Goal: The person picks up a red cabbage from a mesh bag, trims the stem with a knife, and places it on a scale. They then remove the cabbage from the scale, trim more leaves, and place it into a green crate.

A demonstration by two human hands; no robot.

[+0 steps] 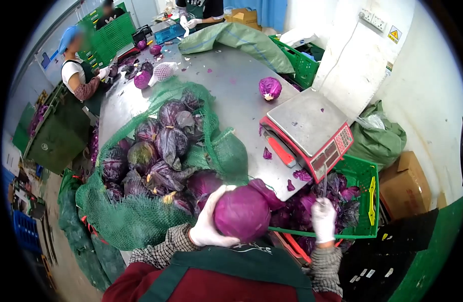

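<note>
- Cupping purple cabbage [242, 213] at six o'clock, left hand [211, 219] clamped on its side
- Gripping slim blade [324, 188] at four o'clock, right hand [323, 219] closed, well apart from left, beside green crate [368, 201]
- Facing green netting [229, 153] with darker cabbages [172, 142] at nine o'clock, red scale [319, 160] at two

Purple and green on a silver-grey surface [236, 118]

The cabbage [242, 213] in the white-gloved left hand [207, 221] is vivid purple; the right hand [323, 219] is gloved white too, its knife [324, 189] grey. The sleeves [161, 247] are dark-and-light checked, the apron [226, 262] dark green over maroon. The netting [113, 219] is green, the scale [319, 169] red, the crate [361, 214] green with a yellow handle [372, 201].
</note>
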